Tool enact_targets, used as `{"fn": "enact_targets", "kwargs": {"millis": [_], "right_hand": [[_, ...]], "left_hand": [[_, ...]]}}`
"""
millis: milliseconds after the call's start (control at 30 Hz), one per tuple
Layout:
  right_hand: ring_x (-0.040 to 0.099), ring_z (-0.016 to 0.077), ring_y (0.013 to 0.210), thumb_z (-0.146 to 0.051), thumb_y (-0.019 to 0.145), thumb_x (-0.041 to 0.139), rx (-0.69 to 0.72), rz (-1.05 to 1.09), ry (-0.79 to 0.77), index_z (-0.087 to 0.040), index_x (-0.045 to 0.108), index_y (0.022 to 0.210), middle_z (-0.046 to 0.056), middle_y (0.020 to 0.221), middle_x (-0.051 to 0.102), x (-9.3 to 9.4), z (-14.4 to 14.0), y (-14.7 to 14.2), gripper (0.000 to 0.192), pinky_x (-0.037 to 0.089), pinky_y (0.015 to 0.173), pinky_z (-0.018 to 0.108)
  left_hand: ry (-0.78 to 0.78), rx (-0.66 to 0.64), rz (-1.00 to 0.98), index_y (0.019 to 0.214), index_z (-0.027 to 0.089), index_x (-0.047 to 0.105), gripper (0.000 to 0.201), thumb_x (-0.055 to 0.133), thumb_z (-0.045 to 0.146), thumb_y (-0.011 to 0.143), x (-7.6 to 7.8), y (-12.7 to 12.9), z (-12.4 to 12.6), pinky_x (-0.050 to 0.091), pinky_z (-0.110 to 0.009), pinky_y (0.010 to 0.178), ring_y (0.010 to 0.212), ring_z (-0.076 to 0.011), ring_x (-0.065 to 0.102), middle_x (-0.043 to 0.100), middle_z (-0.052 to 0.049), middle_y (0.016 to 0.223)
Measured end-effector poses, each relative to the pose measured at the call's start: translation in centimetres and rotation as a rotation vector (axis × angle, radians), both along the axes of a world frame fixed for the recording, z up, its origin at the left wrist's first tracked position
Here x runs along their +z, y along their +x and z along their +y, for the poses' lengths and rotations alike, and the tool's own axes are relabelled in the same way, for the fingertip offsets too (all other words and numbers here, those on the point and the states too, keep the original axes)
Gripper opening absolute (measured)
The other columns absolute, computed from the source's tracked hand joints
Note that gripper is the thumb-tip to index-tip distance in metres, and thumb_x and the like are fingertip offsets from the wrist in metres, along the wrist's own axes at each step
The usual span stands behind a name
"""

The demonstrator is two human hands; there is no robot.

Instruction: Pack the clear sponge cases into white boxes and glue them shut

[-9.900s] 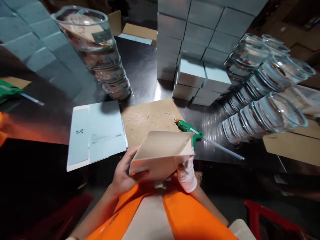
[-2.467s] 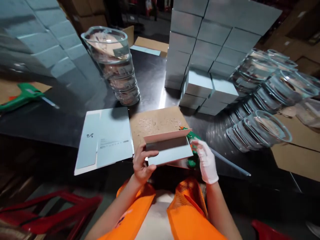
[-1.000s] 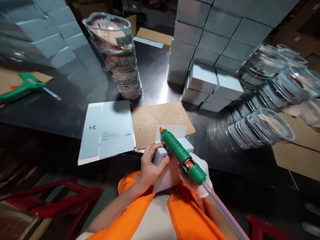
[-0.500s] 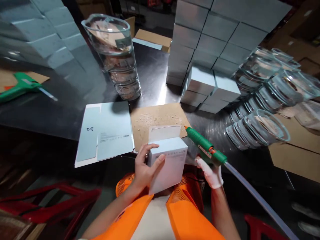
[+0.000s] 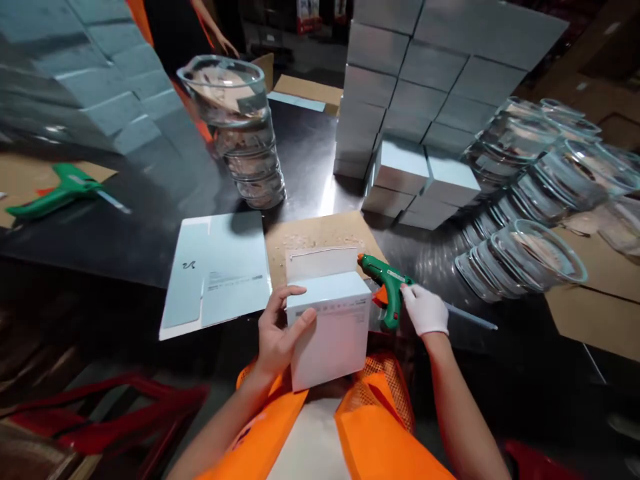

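A white box (image 5: pixel 327 340) with an upright flap (image 5: pixel 323 265) along its far edge is held near my lap. My left hand (image 5: pixel 283 333) is closed on its left side, with the thumb on the near face and fingers over the top. To its right, a green glue gun (image 5: pixel 395 277) lies on its side, nozzle toward the flap, a glue stick (image 5: pixel 473 317) out behind. My right hand (image 5: pixel 425 310), in a white fingerless-looking glove, rests against the gun's rear, off the handle, fingers stretched forward and partly hidden. A flat printed box blank (image 5: pixel 235 283) lies left.
Stacked glass containers (image 5: pixel 255 153) stand ahead, and more (image 5: pixel 520 260) are at right. White boxes (image 5: pixel 425 173) are piled behind. Cardboard (image 5: pixel 320 233) lies on the dark table. Another green glue gun (image 5: pixel 65 190) is far left. A co-worker's hand (image 5: pixel 227 45) shows at the back.
The glue gun has gone from my right hand's hold down onto its side, and its glue stick has swung away from me. The box has shifted slightly left. A co-worker has appeared behind.
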State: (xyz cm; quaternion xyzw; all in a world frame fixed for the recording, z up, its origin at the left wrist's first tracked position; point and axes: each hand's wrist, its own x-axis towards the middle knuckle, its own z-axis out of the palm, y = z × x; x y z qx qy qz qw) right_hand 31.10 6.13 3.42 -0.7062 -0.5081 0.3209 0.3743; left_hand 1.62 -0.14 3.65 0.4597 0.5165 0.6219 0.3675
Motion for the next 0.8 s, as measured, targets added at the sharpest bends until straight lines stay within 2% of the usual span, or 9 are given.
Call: {"fn": "enact_targets", "kwargs": {"millis": [67, 133, 233, 300, 433, 500, 567, 700, 800], "right_hand": [[0.075, 0.0234, 0.09, -0.062, 0.077, 0.079, -0.016, 0.108, 0.082, -0.024, 0.08, 0.087, 0.006, 0.091, 0.081, 1.7, -0.2, -1.2, 0.04, 0.056, 0.076, 0.03], [0.074, 0.0228, 0.096, -0.057, 0.075, 0.082, 0.09, 0.347, 0.058, -0.022, 0.082, 0.101, 0.005, 0.103, 0.081, 3.1, 0.0, -3.2, 0.043, 0.056, 0.082, 0.03], [0.073, 0.0213, 0.087, -0.045, 0.066, 0.089, 0.295, 0.643, -0.107, -0.018, 0.081, 0.096, 0.004, 0.095, 0.081, 3.6, 0.6, -5.8, 0.041, 0.056, 0.08, 0.03], [0.073, 0.0209, 0.085, -0.039, 0.062, 0.092, 0.306, 0.707, -0.116, -0.018, 0.08, 0.095, 0.003, 0.091, 0.081, 3.1, 0.8, -6.4, 0.041, 0.057, 0.081, 0.03], [0.074, 0.023, 0.101, -0.064, 0.071, 0.088, 0.356, 0.665, 0.015, -0.021, 0.08, 0.105, 0.006, 0.109, 0.081, 2.2, 0.2, -5.3, 0.055, 0.058, 0.093, 0.033], [0.071, 0.0275, 0.118, -0.083, 0.074, 0.077, 0.508, 0.626, 0.057, -0.021, 0.081, 0.106, 0.011, 0.128, 0.076, 2.5, -0.6, -4.5, 0.07, 0.056, 0.104, 0.04], [0.066, 0.0306, 0.13, -0.088, 0.073, 0.073, 0.653, 0.588, 0.105, -0.023, 0.081, 0.107, 0.013, 0.143, 0.068, 3.2, -1.1, -4.1, 0.073, 0.052, 0.111, 0.046], [0.062, 0.0286, 0.137, -0.062, 0.082, 0.084, 0.817, 0.324, 0.254, -0.029, 0.081, 0.113, 0.011, 0.145, 0.067, 4.2, -1.2, -4.6, 0.045, 0.048, 0.117, 0.048], [0.065, 0.027, 0.133, -0.04, 0.09, 0.082, 0.907, 0.188, 0.292, -0.029, 0.083, 0.111, 0.01, 0.14, 0.071, 4.1, -1.0, -4.9, 0.024, 0.049, 0.117, 0.047]], "left_hand": [[0.011, -0.037, 0.016, 0.098, 0.023, 0.071, 0.036, 0.083, 0.051, 0.079, 0.2, 0.4, 0.2, 0.048, -0.025, 0.067, 0.077, -0.0168, 0.061, 0.064, -0.001, 0.091], [0.013, -0.081, 0.02, 0.097, 0.024, 0.072, 0.037, 0.084, 0.054, 0.078, 0.2, 1.0, 0.3, 0.047, -0.025, 0.064, 0.075, -0.0163, 0.06, 0.064, -0.001, 0.09], [-0.015, -0.137, 0.016, 0.095, 0.024, 0.072, 0.041, 0.085, 0.058, 0.075, -0.2, 1.6, 0.3, 0.045, -0.025, 0.061, 0.073, -0.0165, 0.06, 0.066, -0.003, 0.096], [-0.035, -0.136, 0.007, 0.094, 0.024, 0.072, 0.043, 0.087, 0.059, 0.073, -0.6, 1.7, 0.4, 0.05, -0.028, 0.069, 0.09, -0.022, 0.067, 0.068, -0.008, 0.111], [-0.054, -0.089, -0.172, 0.115, 0.027, 0.062, 0.057, 0.087, 0.058, 0.074, -1.5, 1.6, 0.8, 0.056, -0.032, 0.082, 0.102, -0.0248, 0.071, 0.069, -0.009, 0.121], [-0.032, -0.116, -0.288, 0.133, 0.034, 0.048, 0.07, 0.086, 0.055, 0.078, -1.9, 1.5, 1.1, 0.057, -0.032, 0.08, 0.091, -0.0199, 0.071, 0.07, -0.006, 0.119], [0.003, -0.154, -0.274, 0.133, 0.034, 0.048, 0.068, 0.085, 0.054, 0.08, -2.1, 1.1, 1.4, 0.057, -0.033, 0.082, 0.091, -0.0193, 0.07, 0.071, -0.006, 0.117], [0.067, -0.202, -0.01, 0.091, 0.023, 0.069, 0.044, 0.081, 0.064, 0.08, -2.1, 0.3, 1.9, 0.053, -0.042, 0.099, 0.115, -0.0294, 0.066, 0.07, -0.011, 0.109], [0.106, -0.239, 0.055, 0.084, 0.022, 0.073, 0.043, 0.078, 0.064, 0.084, -1.9, 0.1, 1.8, 0.051, -0.046, 0.105, 0.118, -0.0307, 0.064, 0.069, -0.013, 0.111]]}}
